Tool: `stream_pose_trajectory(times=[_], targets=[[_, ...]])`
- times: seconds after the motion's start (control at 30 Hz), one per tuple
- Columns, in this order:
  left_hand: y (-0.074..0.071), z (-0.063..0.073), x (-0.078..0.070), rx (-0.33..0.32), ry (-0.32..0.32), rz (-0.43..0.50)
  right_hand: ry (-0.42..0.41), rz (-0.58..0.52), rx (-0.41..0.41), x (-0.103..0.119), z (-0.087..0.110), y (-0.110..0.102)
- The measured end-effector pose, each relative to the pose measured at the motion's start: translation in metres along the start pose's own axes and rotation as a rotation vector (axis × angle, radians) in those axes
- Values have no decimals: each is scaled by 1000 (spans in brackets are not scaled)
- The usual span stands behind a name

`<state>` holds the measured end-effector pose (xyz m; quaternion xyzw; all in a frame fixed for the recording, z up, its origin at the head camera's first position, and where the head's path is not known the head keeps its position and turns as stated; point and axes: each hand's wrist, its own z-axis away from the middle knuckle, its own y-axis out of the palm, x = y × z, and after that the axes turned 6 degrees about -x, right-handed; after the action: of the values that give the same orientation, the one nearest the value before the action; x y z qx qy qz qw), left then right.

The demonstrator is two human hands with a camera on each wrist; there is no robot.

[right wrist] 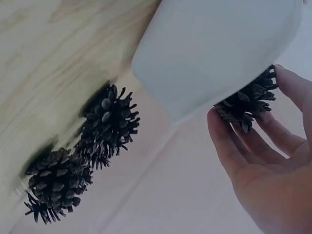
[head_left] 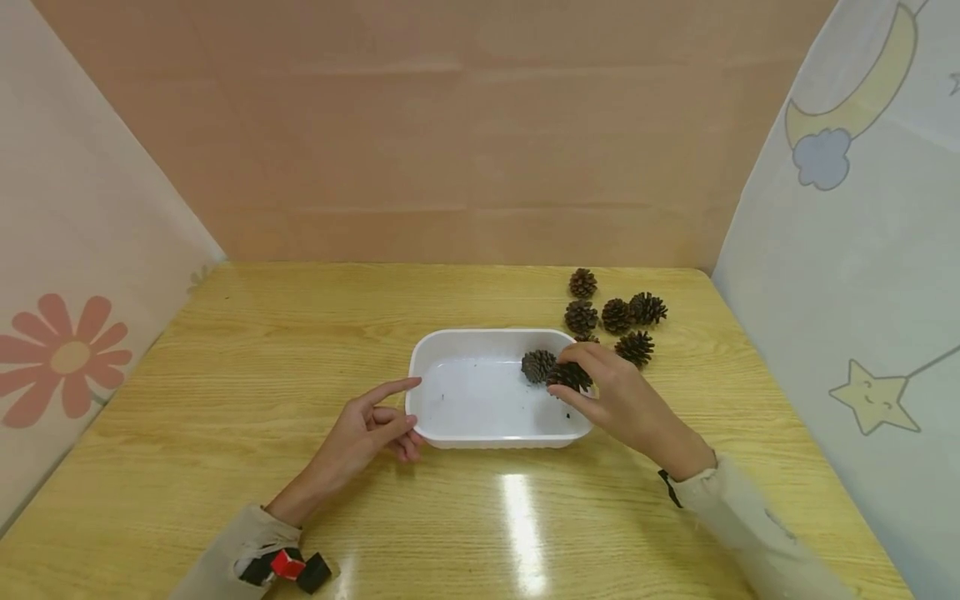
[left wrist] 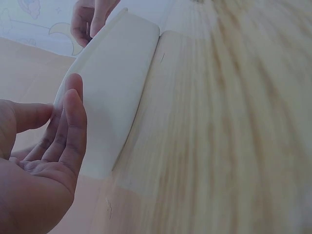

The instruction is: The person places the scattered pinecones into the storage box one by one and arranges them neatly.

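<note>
A white plastic basin [head_left: 480, 400] sits on the table, one pinecone [head_left: 537, 367] lying inside at its right end. My left hand [head_left: 371, 425] holds the basin at its left end; thumb and a finger meet the rim [left wrist: 73, 66], and other fingers bend beside the outer wall. Over the basin's right end, my right hand [head_left: 618, 400] grips another pinecone [head_left: 570, 377] between thumb and fingers. From the right wrist, this held pinecone [right wrist: 249, 100] shows partly behind the basin wall [right wrist: 209, 53], with fingertips around its scales.
Several pinecones [head_left: 617, 316] lie on the table behind and right of the basin, one partly hidden by the right hand. The wooden table [head_left: 262, 350] meets a plain back wall [head_left: 465, 150] and printed side walls. Small dark bits dot the basin floor.
</note>
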<state>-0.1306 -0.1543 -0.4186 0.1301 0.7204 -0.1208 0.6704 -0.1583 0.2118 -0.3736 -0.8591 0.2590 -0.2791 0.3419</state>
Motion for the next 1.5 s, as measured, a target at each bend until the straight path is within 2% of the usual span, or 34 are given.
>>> stream_pose_trajectory(times=[0.37, 0.5, 0.7, 1.0, 1.23, 1.5], targets=[[0, -1, 1, 10, -3, -1, -15, 8, 66, 2, 5, 14], [0, 0, 1, 15, 13, 4, 2, 50, 116, 3, 7, 17], [-1, 3, 1, 11, 16, 10, 56, 47, 160, 7, 6, 19], [-1, 2, 1, 9, 17, 0, 69, 110, 169, 8, 6, 23], [3, 0, 2, 10, 23, 10, 107, 143, 226, 7, 8, 21], [2, 0, 3, -5, 13, -15, 79, 149, 224, 8, 6, 21]])
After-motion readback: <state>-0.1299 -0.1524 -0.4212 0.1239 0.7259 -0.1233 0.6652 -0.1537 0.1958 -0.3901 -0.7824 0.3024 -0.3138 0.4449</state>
